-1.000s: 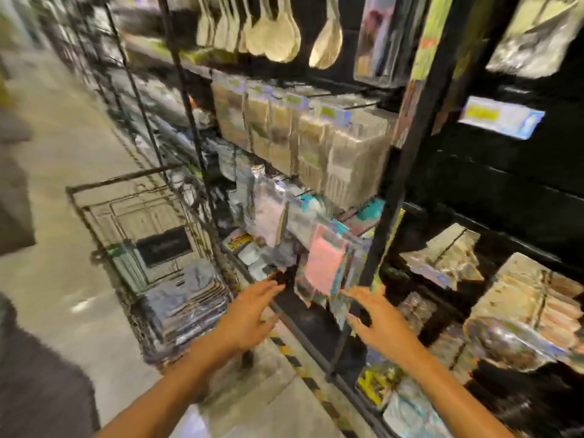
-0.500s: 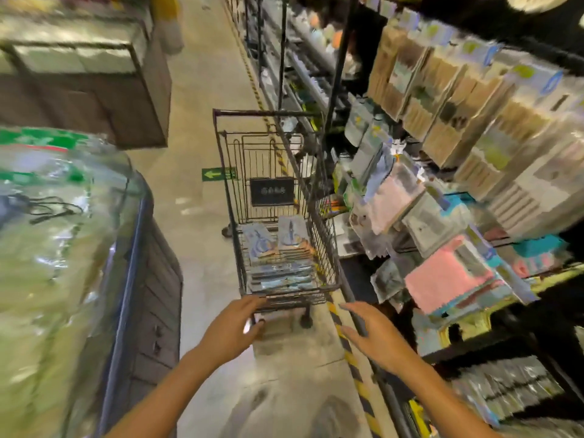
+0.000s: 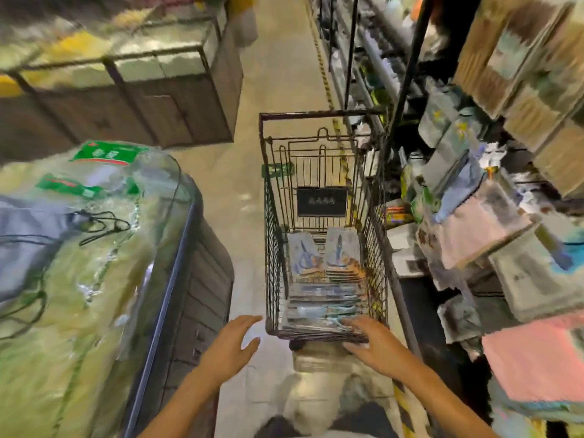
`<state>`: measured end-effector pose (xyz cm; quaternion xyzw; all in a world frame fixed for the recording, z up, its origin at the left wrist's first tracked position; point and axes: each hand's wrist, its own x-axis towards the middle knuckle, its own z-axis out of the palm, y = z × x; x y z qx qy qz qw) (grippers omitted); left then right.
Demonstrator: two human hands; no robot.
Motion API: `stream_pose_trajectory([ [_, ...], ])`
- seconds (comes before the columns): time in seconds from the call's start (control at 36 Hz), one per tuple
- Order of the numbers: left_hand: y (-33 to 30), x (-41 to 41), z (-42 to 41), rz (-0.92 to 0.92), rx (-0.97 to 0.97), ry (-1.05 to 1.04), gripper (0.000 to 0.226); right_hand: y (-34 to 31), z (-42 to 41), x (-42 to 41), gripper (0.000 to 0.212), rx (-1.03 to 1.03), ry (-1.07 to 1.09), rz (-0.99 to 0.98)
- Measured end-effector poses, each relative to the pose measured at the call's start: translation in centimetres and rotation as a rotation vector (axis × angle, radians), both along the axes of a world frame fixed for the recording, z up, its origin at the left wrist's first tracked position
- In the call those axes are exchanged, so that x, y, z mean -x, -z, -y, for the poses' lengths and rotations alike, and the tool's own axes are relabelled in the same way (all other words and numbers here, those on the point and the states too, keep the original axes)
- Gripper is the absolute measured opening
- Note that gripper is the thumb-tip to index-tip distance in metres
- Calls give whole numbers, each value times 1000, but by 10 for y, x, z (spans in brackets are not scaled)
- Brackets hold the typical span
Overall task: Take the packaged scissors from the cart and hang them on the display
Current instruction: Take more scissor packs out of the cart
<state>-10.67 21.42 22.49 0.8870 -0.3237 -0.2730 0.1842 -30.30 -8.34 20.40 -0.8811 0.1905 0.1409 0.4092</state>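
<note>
Packaged scissors (image 3: 322,279) in three stacks inside one cart (image 3: 271,248), two empty, spread-fingered hands (image 3: 376,346) near its rim.

A chest freezer (image 3: 177,279) with a curved glass lid (image 3: 94,248) fills the left side; green-labelled bags (image 3: 109,152) lie under the glass. A black cord (image 3: 104,227) rests on the lid. Beyond it stands a wooden cabinet (image 3: 142,115). Yellow-and-black hazard tape (image 3: 325,83) runs along the tan floor (image 3: 278,74). A green arrow sticker (image 3: 277,170) marks the floor.
</note>
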Motion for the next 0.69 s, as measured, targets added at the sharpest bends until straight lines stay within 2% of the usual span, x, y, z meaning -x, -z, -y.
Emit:
stream_pose_trajectory([
  [0.03,-2,-1,8,9,-11,-7,47,2,8,-5,61,-19,-13,2],
  [0.11,-1,-3,32,7,-28,-14,47,14,35,-15,91,-93,-23,25],
  [0.14,0,-4,39,0,-32,-19,47,17,44,-18,93,-107,-26,20],
  [0.19,1,-7,54,-27,-45,-19,49,13,56,-26,80,-139,-31,-19],
  [0.25,5,-8,68,-44,-54,-17,50,9,66,-34,55,-130,-41,-80],
  [0.31,8,-10,80,-57,-56,-21,50,13,76,-43,48,-137,-37,-108],
  [0.42,18,-22,96,-101,-80,-27,58,21,90,-59,51,-143,30,-197],
  [0.47,26,-30,102,-101,-85,-26,52,23,95,-67,55,-111,59,-215],
  [0.56,40,-45,112,-125,-58,-6,46,22,97,-80,49,-85,82,-263],
  [0.67,61,-62,121,-223,-78,49,45,19,96,-91,76,-124,184,-337],
  [0.69,66,-67,123,-241,-90,73,46,21,96,-94,74,-115,190,-345],
])
